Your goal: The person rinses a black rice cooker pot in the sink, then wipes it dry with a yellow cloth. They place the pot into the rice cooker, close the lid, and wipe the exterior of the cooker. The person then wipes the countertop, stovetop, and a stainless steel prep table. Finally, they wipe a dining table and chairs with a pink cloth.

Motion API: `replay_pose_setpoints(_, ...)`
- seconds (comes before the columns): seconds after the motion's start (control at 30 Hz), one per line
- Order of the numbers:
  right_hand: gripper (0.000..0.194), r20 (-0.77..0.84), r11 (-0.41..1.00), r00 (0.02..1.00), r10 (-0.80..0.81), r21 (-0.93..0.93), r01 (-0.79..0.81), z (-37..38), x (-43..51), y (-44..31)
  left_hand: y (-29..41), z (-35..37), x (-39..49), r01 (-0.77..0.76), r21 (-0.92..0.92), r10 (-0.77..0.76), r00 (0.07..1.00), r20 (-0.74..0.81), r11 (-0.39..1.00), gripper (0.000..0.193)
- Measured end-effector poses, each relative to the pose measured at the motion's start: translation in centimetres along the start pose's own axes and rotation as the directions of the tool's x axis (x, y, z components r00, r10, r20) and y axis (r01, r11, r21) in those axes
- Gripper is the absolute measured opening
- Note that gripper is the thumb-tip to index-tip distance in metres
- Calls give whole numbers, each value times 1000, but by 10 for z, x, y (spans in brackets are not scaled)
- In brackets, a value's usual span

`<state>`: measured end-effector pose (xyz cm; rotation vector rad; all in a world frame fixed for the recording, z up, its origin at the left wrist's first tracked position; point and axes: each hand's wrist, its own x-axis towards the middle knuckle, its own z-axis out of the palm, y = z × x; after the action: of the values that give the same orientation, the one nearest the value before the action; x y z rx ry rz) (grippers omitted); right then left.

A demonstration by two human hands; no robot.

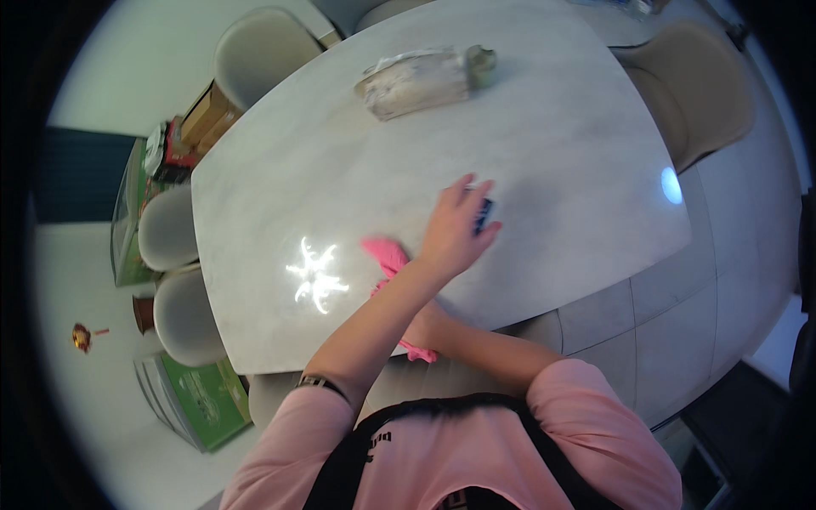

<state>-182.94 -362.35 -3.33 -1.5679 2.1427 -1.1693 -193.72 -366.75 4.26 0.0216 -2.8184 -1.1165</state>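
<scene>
My left hand [456, 223] reaches out over the white table [561, 191], its thumb and fingers around a small dark object [484, 215], mostly hidden under the palm. Below it, my left forearm crosses over my right hand [426, 324], which is partly covered. A bright pink cloth [387, 255] is bunched in my right hand, one end showing beyond the left forearm and another hanging near the table's front edge.
A crumpled pale packet [417, 83] with a greenish end lies at the table's far side. Chairs stand around the table, including a beige one [695, 95] at right and a pale one [264, 57] at far left. Cardboard boxes [210, 118] and a green box [207, 398] are at left.
</scene>
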Motion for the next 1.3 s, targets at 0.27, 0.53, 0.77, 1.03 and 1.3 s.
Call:
replay_pose_setpoints(0.27, 70, 287, 915, 928, 235, -386, -113, -97, -109, 33, 17, 92, 22, 39, 163, -58, 992, 110, 986, 69)
replay_pose_setpoints(0.53, 76, 223, 797, 914, 339, -584, -153, -78, -77, 13, -16, -20, -97, -141, 48, 147, 973, -180, 989, 61)
replay_pose_setpoints(0.77, 66, 155, 849, 987, 47, -526, 43, 22, 92, 2, -55, -181, -386, 490, 391, -427, 871, -242, 779, 55)
replay_pose_setpoints(1.03, 65, 384, 856, 877, -287, -308, 415, 155, 108, -122, -79, -211, -525, 713, 424, -427, 686, -589, 559, 40)
replay_pose_setpoints(1.3, 86, 496, 818, 865, -71, -467, 335, 154, 62, -143, -72, -222, -542, 536, 145, -294, 646, -705, 831, 30)
